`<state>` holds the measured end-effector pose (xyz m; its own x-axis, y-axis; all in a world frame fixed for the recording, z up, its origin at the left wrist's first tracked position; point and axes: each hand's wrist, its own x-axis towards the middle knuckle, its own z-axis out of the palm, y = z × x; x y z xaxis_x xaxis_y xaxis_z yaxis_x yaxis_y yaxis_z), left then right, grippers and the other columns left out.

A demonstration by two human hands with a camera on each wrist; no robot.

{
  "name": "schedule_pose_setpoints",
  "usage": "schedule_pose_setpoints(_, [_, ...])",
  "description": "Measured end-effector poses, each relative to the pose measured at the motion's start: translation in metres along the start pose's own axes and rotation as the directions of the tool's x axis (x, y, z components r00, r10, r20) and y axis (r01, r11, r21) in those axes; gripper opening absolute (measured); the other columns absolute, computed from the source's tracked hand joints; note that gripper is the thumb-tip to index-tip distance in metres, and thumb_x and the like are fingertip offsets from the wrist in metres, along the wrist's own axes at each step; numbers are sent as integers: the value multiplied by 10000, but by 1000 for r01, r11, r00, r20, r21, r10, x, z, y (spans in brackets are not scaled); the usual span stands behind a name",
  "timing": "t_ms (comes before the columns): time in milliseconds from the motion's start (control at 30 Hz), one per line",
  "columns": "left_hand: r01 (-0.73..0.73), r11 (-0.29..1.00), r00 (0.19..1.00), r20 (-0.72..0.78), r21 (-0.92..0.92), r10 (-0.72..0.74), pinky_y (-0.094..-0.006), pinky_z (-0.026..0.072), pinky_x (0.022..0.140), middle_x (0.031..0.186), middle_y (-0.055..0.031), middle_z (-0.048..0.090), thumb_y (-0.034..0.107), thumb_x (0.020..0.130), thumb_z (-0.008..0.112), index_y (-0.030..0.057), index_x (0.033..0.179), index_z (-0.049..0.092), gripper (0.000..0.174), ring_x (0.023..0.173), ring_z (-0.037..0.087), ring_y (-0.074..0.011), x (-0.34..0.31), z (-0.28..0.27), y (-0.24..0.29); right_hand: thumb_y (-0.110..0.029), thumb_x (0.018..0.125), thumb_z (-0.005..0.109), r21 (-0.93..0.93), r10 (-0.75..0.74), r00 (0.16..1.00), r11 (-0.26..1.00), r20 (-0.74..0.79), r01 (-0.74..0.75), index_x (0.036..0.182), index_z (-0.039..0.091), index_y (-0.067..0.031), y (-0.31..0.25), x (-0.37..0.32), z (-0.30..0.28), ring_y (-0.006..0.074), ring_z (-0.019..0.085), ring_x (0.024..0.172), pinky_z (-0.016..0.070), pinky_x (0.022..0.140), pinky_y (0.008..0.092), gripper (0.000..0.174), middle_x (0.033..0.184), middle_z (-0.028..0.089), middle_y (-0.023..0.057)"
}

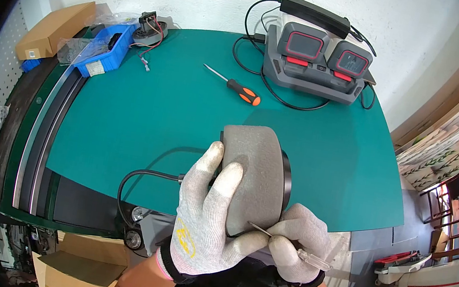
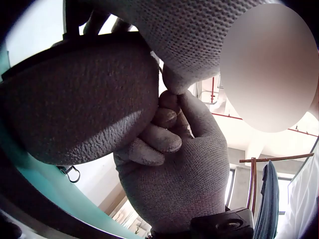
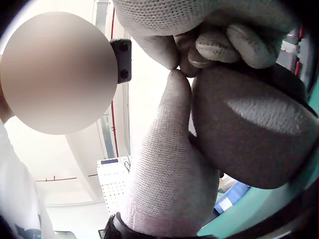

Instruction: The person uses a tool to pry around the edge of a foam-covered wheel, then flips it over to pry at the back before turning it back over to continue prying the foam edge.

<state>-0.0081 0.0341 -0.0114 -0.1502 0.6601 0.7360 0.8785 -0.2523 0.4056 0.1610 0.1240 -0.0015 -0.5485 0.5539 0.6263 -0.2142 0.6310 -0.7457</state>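
Observation:
A grey, rough-textured rounded housing (image 1: 254, 177) with a black rim is held up over the near edge of the green table. My gloved left hand (image 1: 197, 222) grips it from the left, fingers spread along its face and thumb near the lower end. At that lower end, my gloved right hand (image 1: 301, 240) pinches a small clear-handled screwdriver (image 1: 314, 260), its thin metal shaft pointing at the housing. Both wrist views show the housing (image 2: 84, 99) beside the meeting fingertips; there the right hand (image 2: 179, 169) and left hand (image 3: 164, 164) are close together. The screwdriver's tip contact cannot be told.
An orange-and-black screwdriver (image 1: 243, 92) lies on the green table (image 1: 158, 103). Behind it stands a grey double charger (image 1: 310, 81) with cables. At left are a blue bin (image 1: 114, 58), a wired motor-like part (image 1: 150, 29) and a cardboard box (image 1: 56, 28). A black cable (image 1: 145, 172) runs left of the housing.

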Motion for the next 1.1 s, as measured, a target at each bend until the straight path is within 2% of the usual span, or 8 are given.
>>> schedule_pose_setpoints(100, [-7,1000,1000,-7,7,7,-579,376,1054,1488,-378,321,661,868,658,-10,1501,353,971,1288,437,-526,0,-1,0,10,750,730,10,-7,1000,1000,7,6,854,692,-37,0,1,0,219,587,599,438,536,332,119,731,614,90])
schedule_pose_setpoints(167, [20,999,998,64,31,-22,-576,356,1122,1534,-352,259,718,904,557,-18,1549,251,1026,1408,348,-503,1,-4,2,9,757,733,18,-24,1000,1000,11,24,857,691,-34,-1,3,0,216,587,604,438,542,331,117,731,611,88])
schedule_pose_setpoints(200, [19,999,998,64,31,-21,-576,356,1122,1534,-352,259,718,904,557,-18,1549,251,1026,1408,348,-503,2,-4,1,9,757,733,17,-24,1000,1000,10,24,857,691,-34,-2,4,0,216,587,604,438,542,331,117,731,611,88])
schedule_pose_setpoints(267, [-4,1000,1000,5,14,4,-573,377,1062,1489,-377,320,644,881,652,-25,1495,352,956,1291,436,-527,2,-2,0,7,761,738,13,-10,1000,1000,20,10,855,688,-34,-4,6,0,214,583,600,435,538,331,115,726,604,84])
schedule_pose_setpoints(500, [-6,1000,1000,-16,-14,5,-574,389,1055,1494,-371,314,664,886,633,-23,1486,365,951,1284,446,-525,-1,2,-4,-1,763,742,2,-1,999,1000,40,1,849,686,-43,-3,6,-2,211,581,598,430,531,335,111,724,601,82])
schedule_pose_setpoints(667, [-19,999,1000,-19,27,20,-574,407,1038,1475,-357,337,709,851,646,-4,1485,375,991,1277,454,-520,2,1,-3,-63,813,703,90,-12,1000,996,17,10,859,685,-55,6,0,-2,215,590,611,438,553,340,50,731,614,76])
schedule_pose_setpoints(767, [-23,999,1000,-19,25,23,-576,407,1036,1472,-356,340,703,855,647,-2,1485,376,984,1276,456,-518,2,1,-3,-80,831,687,62,-20,1000,998,11,19,864,683,-57,7,0,-1,217,595,619,442,565,338,41,730,619,74])
schedule_pose_setpoints(1100, [-30,1000,999,-28,10,30,-571,404,1039,1483,-347,337,686,854,663,-10,1485,370,984,1277,456,-514,-1,2,-4,-50,791,699,4,-40,999,999,2,40,844,690,-50,5,-1,-1,210,590,596,440,543,329,54,719,620,76])
